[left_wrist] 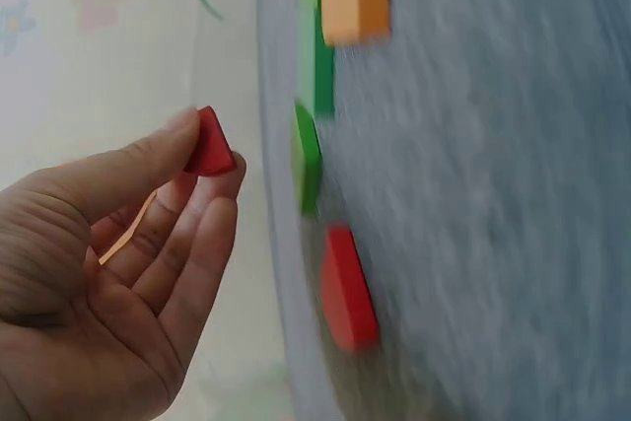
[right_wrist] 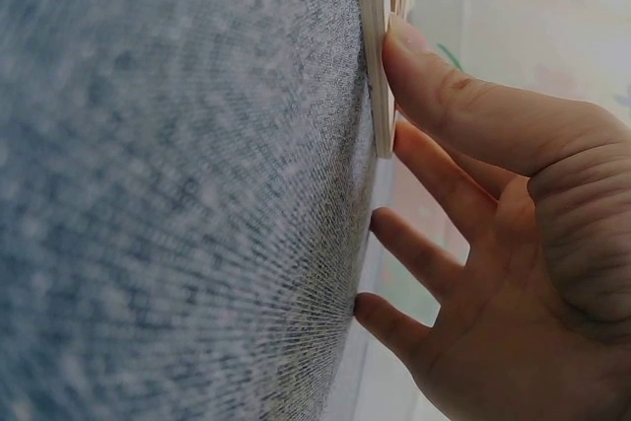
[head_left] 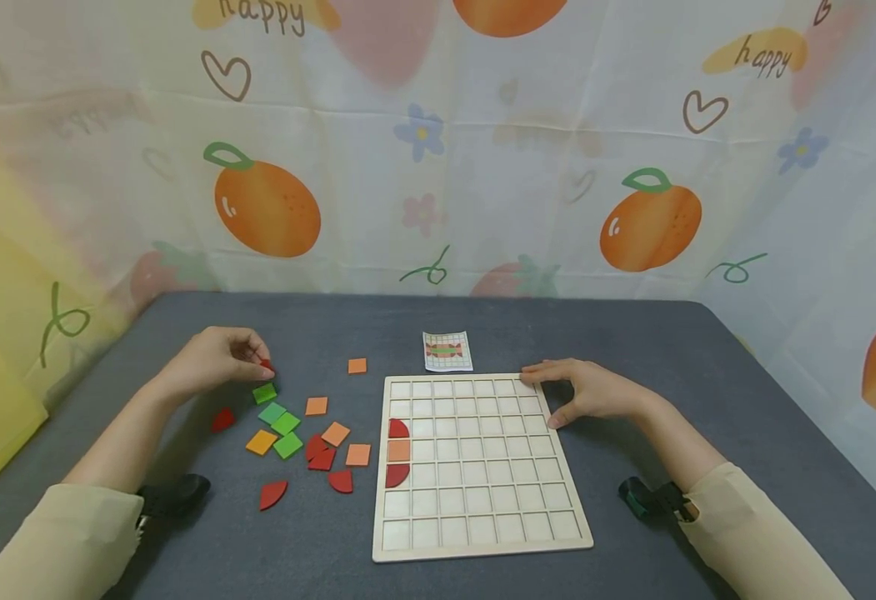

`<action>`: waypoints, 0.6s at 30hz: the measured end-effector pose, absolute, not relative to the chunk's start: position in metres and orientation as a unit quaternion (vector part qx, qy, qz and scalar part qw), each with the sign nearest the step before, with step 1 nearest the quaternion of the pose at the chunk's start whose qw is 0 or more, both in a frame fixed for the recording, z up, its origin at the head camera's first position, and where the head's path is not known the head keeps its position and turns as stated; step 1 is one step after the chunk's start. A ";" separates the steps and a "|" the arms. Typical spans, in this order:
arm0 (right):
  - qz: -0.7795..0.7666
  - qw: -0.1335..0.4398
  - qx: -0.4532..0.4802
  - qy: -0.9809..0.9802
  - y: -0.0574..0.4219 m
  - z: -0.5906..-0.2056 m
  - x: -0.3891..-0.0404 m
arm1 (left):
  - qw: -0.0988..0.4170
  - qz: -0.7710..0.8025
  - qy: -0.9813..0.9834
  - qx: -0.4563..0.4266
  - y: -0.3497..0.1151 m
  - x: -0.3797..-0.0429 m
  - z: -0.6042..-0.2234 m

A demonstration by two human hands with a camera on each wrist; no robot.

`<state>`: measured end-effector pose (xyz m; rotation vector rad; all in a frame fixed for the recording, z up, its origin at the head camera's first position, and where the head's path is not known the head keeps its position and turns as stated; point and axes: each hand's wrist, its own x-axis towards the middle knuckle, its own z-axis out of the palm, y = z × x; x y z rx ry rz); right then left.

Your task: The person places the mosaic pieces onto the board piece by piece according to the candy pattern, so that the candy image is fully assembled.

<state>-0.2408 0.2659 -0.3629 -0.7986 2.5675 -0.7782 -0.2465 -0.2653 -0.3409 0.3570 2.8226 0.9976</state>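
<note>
My left hand (head_left: 216, 362) pinches a small red piece (left_wrist: 212, 145) between thumb and fingertips, just above the table at the left. Close below it lie a green square (head_left: 264, 393) and a red piece (head_left: 223, 419). My right hand (head_left: 595, 390) rests at the upper right corner of the wooden grid board (head_left: 483, 553). Its thumb (right_wrist: 419, 61) touches the board's side edge, and its fingers extend along the far edge. In the board's left column, an orange square (head_left: 398, 450) sits between two red rounded pieces (head_left: 398, 428).
Loose green, orange and red pieces (head_left: 287, 446) are scattered left of the board. A small printed pattern card (head_left: 447, 367) lies just behind it. The dark table (head_left: 633, 333) ends at a fruit-printed curtain (head_left: 513, 167).
</note>
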 end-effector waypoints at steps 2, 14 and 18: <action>-0.276 0.169 -0.281 0.903 0.266 -0.363 -0.241 | 0.074 0.346 0.928 0.119 -0.257 -0.247 -0.340; -0.280 0.173 -0.278 0.903 0.266 -0.362 -0.241 | 0.128 0.398 0.888 0.190 -0.191 -0.234 -0.339; -0.279 0.173 -0.281 0.902 0.266 -0.363 -0.241 | 0.142 0.387 0.884 0.222 -0.168 -0.227 -0.341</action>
